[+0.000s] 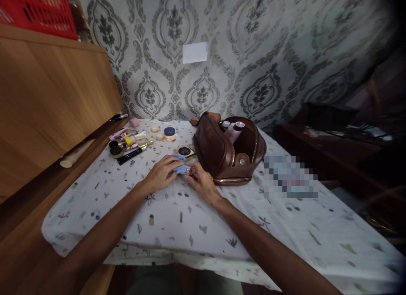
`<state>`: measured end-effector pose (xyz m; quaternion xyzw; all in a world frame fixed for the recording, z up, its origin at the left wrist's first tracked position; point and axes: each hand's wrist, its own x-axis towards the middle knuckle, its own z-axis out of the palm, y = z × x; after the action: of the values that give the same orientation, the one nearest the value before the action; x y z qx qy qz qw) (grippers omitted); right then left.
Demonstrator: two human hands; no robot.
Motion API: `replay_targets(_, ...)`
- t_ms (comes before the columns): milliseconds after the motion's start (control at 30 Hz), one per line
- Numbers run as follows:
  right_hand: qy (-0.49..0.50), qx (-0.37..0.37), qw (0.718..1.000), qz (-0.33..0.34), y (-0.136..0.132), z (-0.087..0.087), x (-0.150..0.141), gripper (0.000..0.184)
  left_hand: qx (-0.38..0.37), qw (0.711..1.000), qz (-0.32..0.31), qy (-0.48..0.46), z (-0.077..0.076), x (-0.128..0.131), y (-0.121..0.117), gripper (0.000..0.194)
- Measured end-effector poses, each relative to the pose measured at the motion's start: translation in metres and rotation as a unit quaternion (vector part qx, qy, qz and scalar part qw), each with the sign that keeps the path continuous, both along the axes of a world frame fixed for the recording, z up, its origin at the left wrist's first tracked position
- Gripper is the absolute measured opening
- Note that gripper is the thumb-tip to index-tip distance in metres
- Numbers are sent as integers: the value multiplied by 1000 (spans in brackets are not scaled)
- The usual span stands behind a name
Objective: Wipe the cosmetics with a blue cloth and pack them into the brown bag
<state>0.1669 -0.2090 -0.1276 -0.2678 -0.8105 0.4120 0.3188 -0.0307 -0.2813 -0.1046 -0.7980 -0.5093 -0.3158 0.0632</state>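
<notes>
My left hand [162, 172] is closed on a blue cloth [180, 168], held just above the patterned tablecloth. My right hand [204, 184] pinches a small clear item [189, 170] against the cloth; its kind cannot be made out, as fingers and cloth cover most of it. Right behind the hands lies a compact [185, 151] with a dark round centre and gold edges. A brown leather toiletry bag [206, 144] stands unzipped at the right hand's side. Inside its opening a pinkish bottle [234, 133] with a silvery cap leans beside another white-capped container [225, 125].
At back left lie several cosmetics, among them a black tube with gold end [135, 154], a yellow-labelled tube [130, 140] and a blue-lidded jar [169, 133]. A wooden cabinet [57, 100] borders the left. A blurred-out flat object [291, 176] lies right of the bag.
</notes>
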Motion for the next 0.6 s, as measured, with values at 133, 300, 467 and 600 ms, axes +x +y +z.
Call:
replay_targets(133,-4,-9,1000,-10,-3,4,0,24,-8,999,34,10,-3,-13,3,45)
replay_targets(300,-14,29,999,-41,-3,5,1,23,-24,992,116,41,-6,-28,4,40)
replay_targets(467,13,16,1000,-24,-3,4,1,39,-19,991,122,48,-4,-20,0,40)
replay_targets(600,14,-15,1000,-7,-6,8,2,37,15,997,67,34,3,-5,-4,47)
